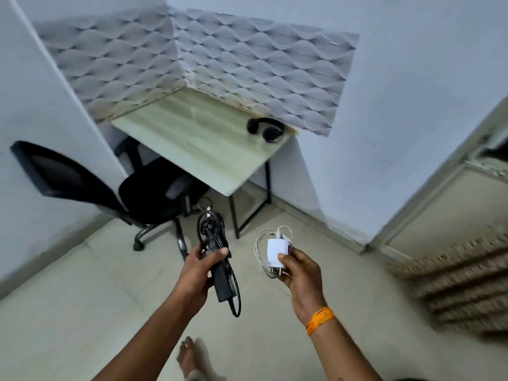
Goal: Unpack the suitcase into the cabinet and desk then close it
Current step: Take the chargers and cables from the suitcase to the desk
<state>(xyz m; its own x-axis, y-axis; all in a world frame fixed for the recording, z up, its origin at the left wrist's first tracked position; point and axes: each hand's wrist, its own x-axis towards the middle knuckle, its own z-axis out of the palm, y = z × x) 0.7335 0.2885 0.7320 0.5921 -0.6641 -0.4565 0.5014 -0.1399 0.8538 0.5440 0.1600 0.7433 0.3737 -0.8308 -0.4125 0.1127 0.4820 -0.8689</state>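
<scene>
Chargers, two, held above the floor: left hand [198, 266] grips black adapter [223, 279] with bundled cord; right hand [301, 273] pinches white plug [276, 253] with cable. Beyond: office chair [148, 196], desk [203, 144] carrying black headphones [266, 129].

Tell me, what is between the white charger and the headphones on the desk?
In the head view, nothing sits between the white charger and the black headphones: only bare floor, a black desk leg and bare desk top.

pale matt wood-grain desk [198, 138], glossy black plastic headphones [265, 129], smooth white plastic charger [276, 253], mesh-backed chair [63, 171].
</scene>
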